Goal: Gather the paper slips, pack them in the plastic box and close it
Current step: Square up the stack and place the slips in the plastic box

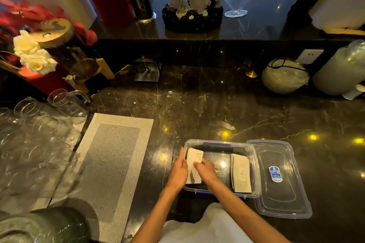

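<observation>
A clear plastic box stands open on the dark marble counter, near its front edge. Both hands hold one stack of white paper slips at the box's left end: my left hand against the stack's left side, my right hand resting on top of it. A second stack of slips lies flat along the box's right wall. The clear lid, with a blue label, lies flat on the counter just right of the box.
A woven grey placemat lies left of the box. Several upturned glasses crowd the far left. A glass jar and a large jug stand at the back right. Flowers and a raised ledge with decor are behind.
</observation>
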Demonstrator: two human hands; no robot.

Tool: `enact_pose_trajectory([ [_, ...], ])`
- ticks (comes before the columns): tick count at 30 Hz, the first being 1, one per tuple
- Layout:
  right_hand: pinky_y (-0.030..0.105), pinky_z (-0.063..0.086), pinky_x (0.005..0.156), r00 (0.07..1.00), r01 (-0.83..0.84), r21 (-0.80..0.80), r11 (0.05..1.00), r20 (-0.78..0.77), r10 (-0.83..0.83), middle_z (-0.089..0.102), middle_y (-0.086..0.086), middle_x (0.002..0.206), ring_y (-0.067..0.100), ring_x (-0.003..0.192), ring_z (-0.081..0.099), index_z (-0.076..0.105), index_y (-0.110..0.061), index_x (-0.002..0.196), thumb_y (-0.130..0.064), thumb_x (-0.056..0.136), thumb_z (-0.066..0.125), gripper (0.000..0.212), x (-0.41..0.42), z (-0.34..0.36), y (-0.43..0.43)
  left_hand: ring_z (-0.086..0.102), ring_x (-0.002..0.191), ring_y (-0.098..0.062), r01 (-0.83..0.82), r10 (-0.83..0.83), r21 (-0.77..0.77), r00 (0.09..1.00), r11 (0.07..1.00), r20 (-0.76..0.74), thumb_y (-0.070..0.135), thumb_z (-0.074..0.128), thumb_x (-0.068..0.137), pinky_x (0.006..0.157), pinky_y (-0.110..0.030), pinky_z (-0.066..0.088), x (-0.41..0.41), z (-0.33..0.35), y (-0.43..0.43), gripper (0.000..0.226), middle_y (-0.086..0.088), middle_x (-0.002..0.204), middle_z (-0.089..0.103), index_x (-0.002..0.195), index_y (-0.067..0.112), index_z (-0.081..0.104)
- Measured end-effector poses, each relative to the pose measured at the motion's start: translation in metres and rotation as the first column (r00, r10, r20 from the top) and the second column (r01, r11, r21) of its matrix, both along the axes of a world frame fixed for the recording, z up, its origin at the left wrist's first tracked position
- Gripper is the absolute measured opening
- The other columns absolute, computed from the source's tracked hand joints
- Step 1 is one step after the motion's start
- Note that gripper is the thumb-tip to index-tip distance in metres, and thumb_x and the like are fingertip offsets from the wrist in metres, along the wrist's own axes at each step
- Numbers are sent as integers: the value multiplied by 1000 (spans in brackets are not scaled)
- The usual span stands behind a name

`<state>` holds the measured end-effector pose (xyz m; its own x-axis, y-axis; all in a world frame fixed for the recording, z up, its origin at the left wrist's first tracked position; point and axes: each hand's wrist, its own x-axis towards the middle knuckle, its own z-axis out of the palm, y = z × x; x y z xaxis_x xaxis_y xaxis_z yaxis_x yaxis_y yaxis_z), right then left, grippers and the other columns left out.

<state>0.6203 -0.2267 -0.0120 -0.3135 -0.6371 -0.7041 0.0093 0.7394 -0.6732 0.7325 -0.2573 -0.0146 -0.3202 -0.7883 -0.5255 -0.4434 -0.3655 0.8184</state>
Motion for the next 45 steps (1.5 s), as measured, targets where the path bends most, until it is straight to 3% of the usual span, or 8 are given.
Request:
enact_pose_trajectory([
  [5, 41, 56, 88, 991, 52, 32, 998, 123, -56, 66, 12, 121, 26, 105, 63, 59, -16, 123, -14, 95, 48, 30, -5, 2, 1, 54, 121, -12, -16, 16, -2, 1000, 1000, -3, 26, 26, 107, 95, -31, 52, -1, 0, 0, 50, -4, 148, 45, 155, 31, 15],
  [8, 34, 53, 76, 984, 68, 63, 996, 159, -78, 65, 12, 123, 26, 106, 61, 56, -15, 127, -13, 95, 45, 34, -6, 3, -1, 55, 113, -4, -11, 11, -4, 1000, 1000, 1, 26, 27, 107, 86, -19, 50, -1, 0, 0, 49, 0, 144, 46, 155, 32, 17],
  [13, 43, 56, 89, 975, 135, 93, 987, 167, -149, 66, 11, 119, 27, 105, 63, 56, -16, 129, -14, 95, 44, 36, -8, -2, 0, 51, 104, 9, 8, -8, -12, 1000, 1000, 10, 25, 27, 107, 75, -7, 44, 0, 2, 0, 48, 10, 134, 46, 153, 36, 17],
  [20, 28, 45, 64, 961, 56, 90, 994, 265, -78, 62, 3, 111, 14, 93, 57, 49, -21, 133, -17, 94, 47, 39, -11, 7, 2, 48, 101, 15, 25, -24, -29, 1000, 999, 13, 26, 27, 107, 68, -5, 46, 0, 5, 1, 47, 13, 131, 44, 151, 38, 17],
  [29, 52, 49, 102, 895, 80, 45, 996, 436, -92, 64, 13, 124, 30, 113, 61, 50, -20, 134, -17, 95, 48, 39, -10, 20, 1, 56, 116, -8, 22, -22, -3, 1000, 1000, 22, 28, 26, 106, 94, -31, 54, -2, 10, 1, 47, 2, 141, 49, 151, 42, 16],
  [35, 37, 42, 99, 889, 110, 87, 990, 438, -137, 64, 9, 124, 25, 116, 57, 56, -19, 125, -23, 95, 52, 30, -28, 18, 12, 51, 121, -13, 46, -45, -3, 991, 999, 127, 29, 32, 105, 101, -36, 50, -12, 23, 1, 56, -9, 152, 38, 154, 33, 6],
  [39, 32, 46, 99, 890, 156, -22, 987, 436, -131, 70, 2, 113, 17, 108, 64, 65, -24, 109, -21, 95, 56, 17, -65, 28, 28, 19, 148, -28, 77, 0, -174, 915, 982, 404, 37, 35, 103, 118, -49, 25, -31, 36, -2, 65, -6, 163, 15, 155, 30, -2],
  [45, 33, 54, 78, 824, 511, -146, 847, 366, -434, 73, 12, 83, 25, 80, 69, 71, -5, 99, -11, 96, 52, 20, -150, 60, 83, 32, 141, -23, 400, -132, -425, 835, 812, 534, 33, 34, 103, 118, -43, 22, -105, 61, -23, 46, -4, 149, 44, 147, 21, 36],
])
